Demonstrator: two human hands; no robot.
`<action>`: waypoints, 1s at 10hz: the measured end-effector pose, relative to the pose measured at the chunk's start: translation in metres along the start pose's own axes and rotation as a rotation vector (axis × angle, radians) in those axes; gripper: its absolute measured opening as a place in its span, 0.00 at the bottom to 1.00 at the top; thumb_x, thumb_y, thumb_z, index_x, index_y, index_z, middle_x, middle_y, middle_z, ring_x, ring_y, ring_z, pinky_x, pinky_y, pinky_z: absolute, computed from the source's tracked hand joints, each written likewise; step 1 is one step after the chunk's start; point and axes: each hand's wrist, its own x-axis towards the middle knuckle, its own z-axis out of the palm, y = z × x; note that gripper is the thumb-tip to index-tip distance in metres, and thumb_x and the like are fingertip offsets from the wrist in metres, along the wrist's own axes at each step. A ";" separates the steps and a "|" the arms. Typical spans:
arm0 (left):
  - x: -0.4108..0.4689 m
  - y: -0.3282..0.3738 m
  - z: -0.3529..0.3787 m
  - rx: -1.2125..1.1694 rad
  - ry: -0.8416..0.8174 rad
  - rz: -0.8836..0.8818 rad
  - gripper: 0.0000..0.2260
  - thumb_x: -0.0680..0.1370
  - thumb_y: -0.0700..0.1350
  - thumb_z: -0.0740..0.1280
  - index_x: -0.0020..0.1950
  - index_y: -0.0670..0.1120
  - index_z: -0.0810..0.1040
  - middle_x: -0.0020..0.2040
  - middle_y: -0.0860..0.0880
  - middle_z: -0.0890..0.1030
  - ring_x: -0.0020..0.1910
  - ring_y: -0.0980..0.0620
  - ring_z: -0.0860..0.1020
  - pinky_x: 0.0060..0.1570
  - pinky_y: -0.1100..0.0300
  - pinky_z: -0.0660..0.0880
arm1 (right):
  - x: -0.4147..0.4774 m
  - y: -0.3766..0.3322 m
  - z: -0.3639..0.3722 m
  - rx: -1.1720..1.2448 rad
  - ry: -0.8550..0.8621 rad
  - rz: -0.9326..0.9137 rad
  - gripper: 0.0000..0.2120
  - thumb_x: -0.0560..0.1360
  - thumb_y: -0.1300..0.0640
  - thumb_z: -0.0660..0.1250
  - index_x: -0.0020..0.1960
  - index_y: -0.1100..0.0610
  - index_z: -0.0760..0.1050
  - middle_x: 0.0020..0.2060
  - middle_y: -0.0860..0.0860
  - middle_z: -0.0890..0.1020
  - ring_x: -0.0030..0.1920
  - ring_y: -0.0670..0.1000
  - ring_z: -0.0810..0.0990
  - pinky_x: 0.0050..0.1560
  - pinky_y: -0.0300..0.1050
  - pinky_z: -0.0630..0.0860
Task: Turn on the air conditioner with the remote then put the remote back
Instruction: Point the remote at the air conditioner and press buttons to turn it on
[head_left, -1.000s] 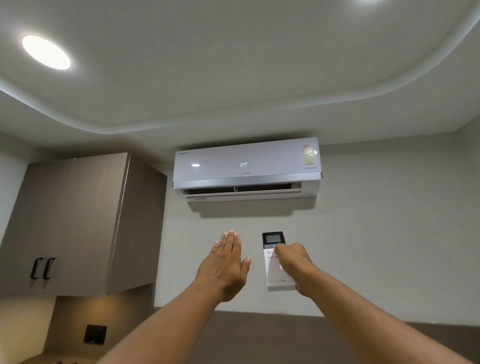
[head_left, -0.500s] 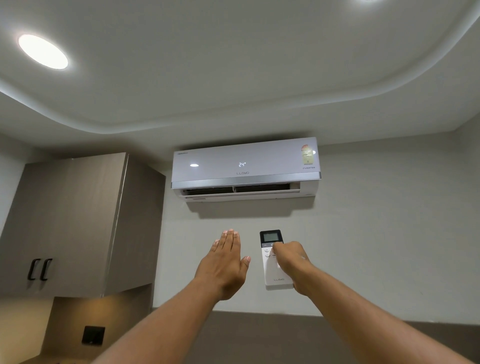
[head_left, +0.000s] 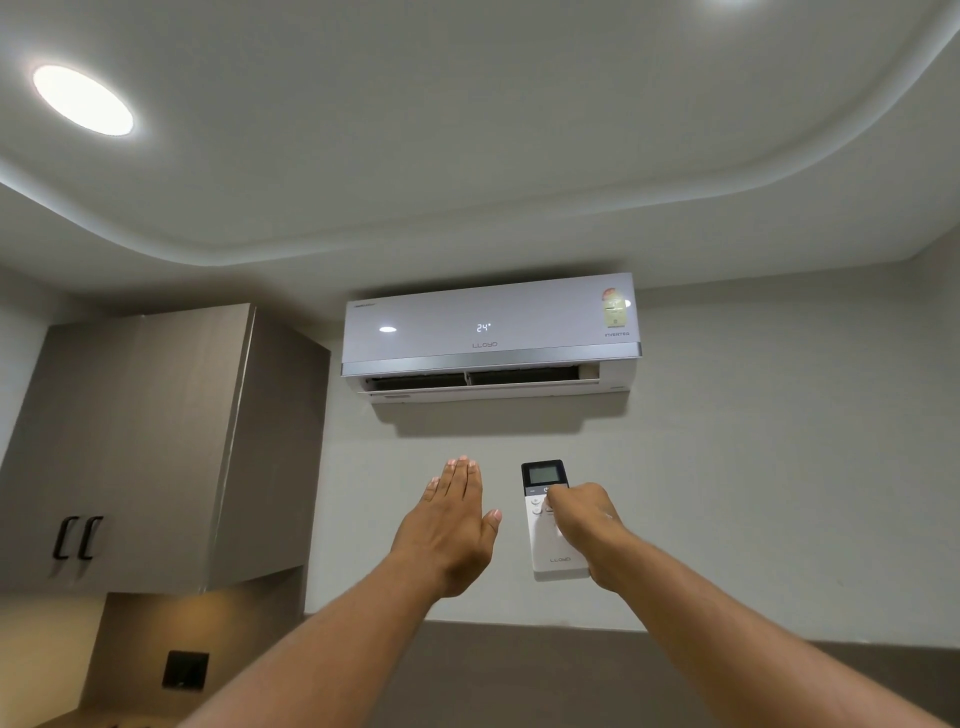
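Note:
A white wall-mounted air conditioner (head_left: 488, 332) hangs high on the wall, its display reads 24 and its bottom flap stands open. Below it my right hand (head_left: 584, 530) is raised and shut on a white remote (head_left: 545, 519) with a dark screen at its top, pointed up toward the unit; my thumb lies on the buttons under the screen. To the left of the remote my left hand (head_left: 452, 530) is held up flat, fingers straight and together, holding nothing.
A grey wall cabinet (head_left: 156, 447) with two black handles hangs at the left. A round ceiling light (head_left: 83, 100) glows at the upper left. A dark socket plate (head_left: 185, 669) sits on the wall under the cabinet.
Both hands and the remote stay almost still; the view has only drifted slightly. The display keeps reading 24.

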 end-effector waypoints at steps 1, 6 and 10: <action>0.000 0.000 0.001 -0.002 0.003 0.003 0.30 0.81 0.58 0.44 0.77 0.44 0.39 0.79 0.46 0.40 0.76 0.50 0.40 0.69 0.57 0.39 | 0.000 0.002 -0.001 -0.004 -0.001 0.001 0.11 0.74 0.59 0.58 0.50 0.60 0.78 0.39 0.57 0.82 0.36 0.59 0.80 0.37 0.44 0.76; 0.000 -0.004 0.007 -0.002 0.003 -0.002 0.30 0.81 0.58 0.44 0.78 0.45 0.40 0.79 0.46 0.40 0.76 0.50 0.41 0.69 0.57 0.39 | 0.002 0.003 0.001 -0.004 -0.009 -0.008 0.11 0.74 0.59 0.59 0.50 0.60 0.78 0.37 0.56 0.81 0.34 0.57 0.79 0.35 0.42 0.75; -0.002 -0.010 0.008 0.010 0.003 -0.008 0.30 0.81 0.58 0.44 0.78 0.44 0.40 0.79 0.46 0.40 0.76 0.50 0.40 0.68 0.57 0.38 | 0.002 0.003 0.005 -0.006 -0.019 -0.003 0.11 0.73 0.59 0.58 0.48 0.60 0.77 0.37 0.56 0.80 0.34 0.57 0.79 0.34 0.42 0.74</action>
